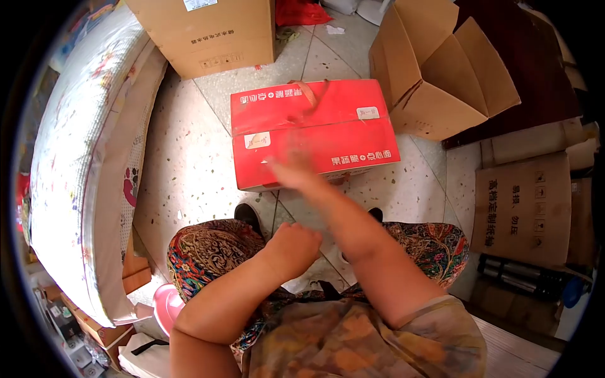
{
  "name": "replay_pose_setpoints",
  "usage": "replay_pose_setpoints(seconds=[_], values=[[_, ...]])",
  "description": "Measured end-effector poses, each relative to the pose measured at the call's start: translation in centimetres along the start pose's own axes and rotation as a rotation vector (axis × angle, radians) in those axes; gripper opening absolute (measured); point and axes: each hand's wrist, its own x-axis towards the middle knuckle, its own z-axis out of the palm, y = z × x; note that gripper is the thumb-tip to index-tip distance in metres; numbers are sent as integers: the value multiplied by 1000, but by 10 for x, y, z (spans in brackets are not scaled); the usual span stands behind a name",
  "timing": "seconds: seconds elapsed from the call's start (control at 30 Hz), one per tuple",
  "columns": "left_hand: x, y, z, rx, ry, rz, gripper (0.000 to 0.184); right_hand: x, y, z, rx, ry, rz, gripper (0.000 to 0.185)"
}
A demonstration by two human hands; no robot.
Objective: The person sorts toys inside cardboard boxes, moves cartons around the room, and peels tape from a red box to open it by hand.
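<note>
A closed red cardboard box point(353, 135) with white printing and two white labels lies on the tiled floor in front of my knees. An orange-brown strap point(307, 96) lies across its far side. My right hand point(291, 165) is over the near half of the box, smeared by motion, so its fingers and anything in them cannot be made out. Between my knees, nearer to me than the box, my left hand point(296, 250) is closed in a fist, with nothing seen in it and apart from the box.
A tall brown carton point(214, 38) stands at the back left, and an open, empty brown carton point(435, 94) at the back right. A mattress point(82, 170) leans along the left. Flat cardboard point(523, 211) stands at the right, and a pink basin point(166, 307) sits at the lower left.
</note>
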Motion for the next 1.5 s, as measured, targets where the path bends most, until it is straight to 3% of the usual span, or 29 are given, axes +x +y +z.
replay_pose_setpoints(seconds=[0.03,0.1,0.13,0.2,0.27,0.33,0.43,0.5,0.6,0.67,0.87,0.93,1.0,1.03,1.07,1.17,1.27,1.33,1.37,1.43,1.5], values=[[1,-2,2,2,21,3,30,7,-32,4,-27,-191,-159,72],[0,-4,4,-7,33,-2,30,1,-60,11,214,-161,-533,67],[-6,-5,3,6,56,13,30,0,-64,9,214,-171,-531,67],[-8,-4,1,6,82,9,31,7,-54,3,132,-121,-362,63],[-8,2,-5,-2,25,4,31,18,-14,12,228,202,-293,63],[-9,2,1,10,41,12,32,19,22,0,-230,207,-68,65],[-8,4,2,24,88,31,29,16,6,14,-276,158,30,65],[-8,3,0,-5,32,53,24,14,-41,28,-258,-19,-334,61],[-15,-2,-6,10,-40,-20,17,9,-92,54,80,-196,-908,56],[-19,-4,-4,21,-7,-45,15,12,-105,61,83,-122,-956,54],[-20,2,-7,55,46,-26,12,50,-72,38,-132,363,-393,49],[-19,2,-7,66,36,13,12,54,-63,66,-197,469,-327,47],[-20,-1,-9,2,-32,20,12,24,-96,39,-328,-83,-627,45],[-20,-1,-9,5,-26,15,12,21,-108,43,-10,-474,-744,44],[-21,0,-9,-2,-29,-5,14,18,-120,53,109,-256,-1066,44],[-22,-1,2,-10,67,-45,16,38,-131,57,8,-3,-946,43],[-22,2,3,-34,143,-47,17,84,-98,42,-141,232,-635,46],[-20,2,0,-38,137,-41,17,113,-71,37,-230,384,-283,52],[-19,4,2,-34,129,-42,18,119,-61,36,-228,386,-289,52],[-18,6,1,-27,124,-47,18,129,-48,36,-79,479,0,57],[-19,6,-3,-43,48,34,19,120,-63,49,-301,282,-257,52]])
